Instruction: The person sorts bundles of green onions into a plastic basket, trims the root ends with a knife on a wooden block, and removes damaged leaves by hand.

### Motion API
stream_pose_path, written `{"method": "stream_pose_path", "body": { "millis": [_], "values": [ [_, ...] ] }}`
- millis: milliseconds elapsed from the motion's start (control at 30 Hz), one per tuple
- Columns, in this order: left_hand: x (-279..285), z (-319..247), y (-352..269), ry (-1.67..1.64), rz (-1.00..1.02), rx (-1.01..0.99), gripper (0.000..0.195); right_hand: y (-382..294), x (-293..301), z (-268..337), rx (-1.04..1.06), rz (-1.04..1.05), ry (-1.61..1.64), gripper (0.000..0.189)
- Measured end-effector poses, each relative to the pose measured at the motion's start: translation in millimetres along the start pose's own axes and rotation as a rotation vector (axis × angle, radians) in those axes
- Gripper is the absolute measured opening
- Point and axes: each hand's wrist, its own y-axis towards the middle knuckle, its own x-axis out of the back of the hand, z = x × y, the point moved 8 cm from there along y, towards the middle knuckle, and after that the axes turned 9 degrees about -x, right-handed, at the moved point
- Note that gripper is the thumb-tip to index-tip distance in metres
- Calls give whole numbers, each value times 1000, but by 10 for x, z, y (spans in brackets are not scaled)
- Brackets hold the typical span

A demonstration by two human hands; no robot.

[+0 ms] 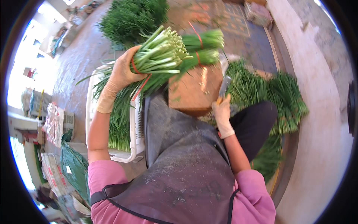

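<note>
My left hand point(124, 67), in a pale glove, grips a bunch of garlic chives point(160, 53) bound with a red tie. Its pale cut ends point right, and its leaves hang down over a white plastic crate point(132, 148). In my gloved right hand point(223, 112) is a knife point(224, 86), held by its orange-yellow handle with the broad blade pointing up. That hand is by the right edge of a wooden block point(191, 91) with green scraps on it. Two more red-tied bunches, an upper bunch point(207, 40) and a lower bunch point(205, 58), lie beyond the block.
A large heap of chives point(134, 21) stands at the far left. More chives point(251, 86) lie right of the block, beside my knee point(260, 112). A pale wall point(313, 92) runs along the right. Left lie a green plastic sack point(72, 165) and a plastic bag point(54, 123).
</note>
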Motion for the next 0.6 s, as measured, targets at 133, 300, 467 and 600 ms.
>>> {"method": "stream_pose_path", "body": {
  "millis": [133, 300, 467, 600],
  "values": [
    [-1099, 235, -199, 325, 134, -45, 84, -77, 423, 116, -382, 441, 552, 62],
    [-2356, -37, -361, 500, 105, -108, 102, 69, 663, -274, -195, 248, 593, 48],
    [-2788, -309, -128, 587, 524, 12, 119, 95, 674, -418, -420, 361, 734, 52],
    [-3000, -285, 321, 385, 603, -232, 130, 5, 593, -234, -522, 433, 902, 50]
  ]
}}
